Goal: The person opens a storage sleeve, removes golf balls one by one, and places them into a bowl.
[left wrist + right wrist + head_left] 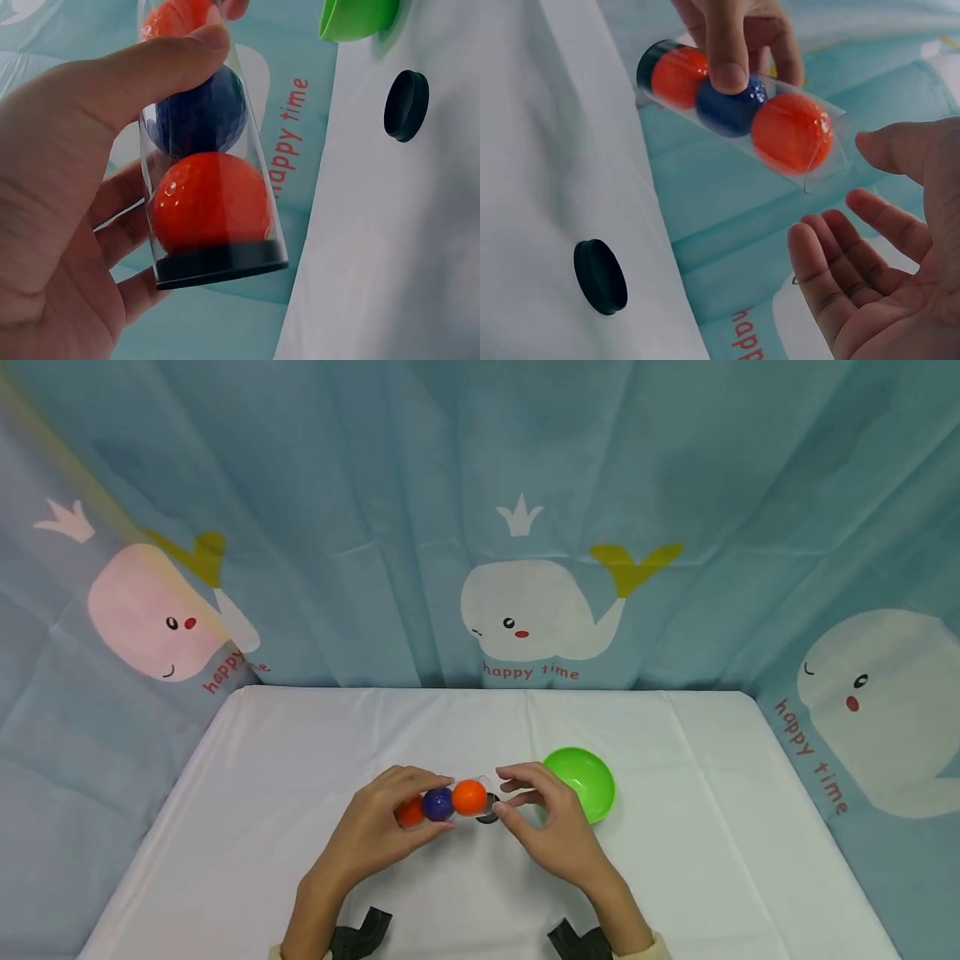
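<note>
My left hand [378,814] grips a clear plastic tube [251,150], held above the table and lying nearly crosswise in the head view. Inside it sit an orange golf ball [212,201], a blue golf ball [199,112] and a second orange golf ball [792,133]. A black cap [221,264] closes the tube's left end. The right end has no cap on it. Close to that end is my right hand [551,822], fingers spread and loosely bent, with nothing held. A loose black cap [601,277] lies on the table beneath the tube.
A green bowl [581,781] stands on the white-covered table [360,727], just behind my right hand. A blue curtain [375,568] with whale prints hangs behind the table and at both sides.
</note>
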`<control>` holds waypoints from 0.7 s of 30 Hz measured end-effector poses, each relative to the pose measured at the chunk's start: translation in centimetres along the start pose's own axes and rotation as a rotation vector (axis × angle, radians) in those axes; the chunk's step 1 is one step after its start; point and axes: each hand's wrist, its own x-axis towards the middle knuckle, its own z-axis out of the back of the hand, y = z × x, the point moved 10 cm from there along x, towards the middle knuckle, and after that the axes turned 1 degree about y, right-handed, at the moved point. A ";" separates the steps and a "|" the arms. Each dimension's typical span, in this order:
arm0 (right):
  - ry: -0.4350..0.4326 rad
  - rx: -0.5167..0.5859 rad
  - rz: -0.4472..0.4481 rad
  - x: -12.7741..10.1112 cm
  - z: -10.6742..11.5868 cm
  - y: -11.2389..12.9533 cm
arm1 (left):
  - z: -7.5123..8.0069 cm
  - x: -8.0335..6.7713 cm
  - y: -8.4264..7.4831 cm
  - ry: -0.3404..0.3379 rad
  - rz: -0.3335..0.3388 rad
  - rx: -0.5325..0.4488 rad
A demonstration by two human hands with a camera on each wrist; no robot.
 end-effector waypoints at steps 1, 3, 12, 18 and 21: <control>0.003 0.017 0.002 0.0 0.0 0.0 | 0.1 0.0 -0.2 -0.001 -0.011 0.003; 0.013 0.049 0.015 0.1 -0.1 0.0 | 0.2 0.1 -0.4 -0.002 -0.030 0.007; 0.068 0.178 -0.012 0.0 -0.9 -1.2 | 0.2 0.1 -1.3 -0.035 -0.120 0.093; 0.086 0.223 -0.044 0.1 -1.3 -1.7 | 0.3 0.3 -1.9 -0.036 -0.140 0.180; 0.100 0.239 -0.059 0.2 -1.7 -2.1 | 0.5 0.1 -2.1 -0.042 -0.153 0.223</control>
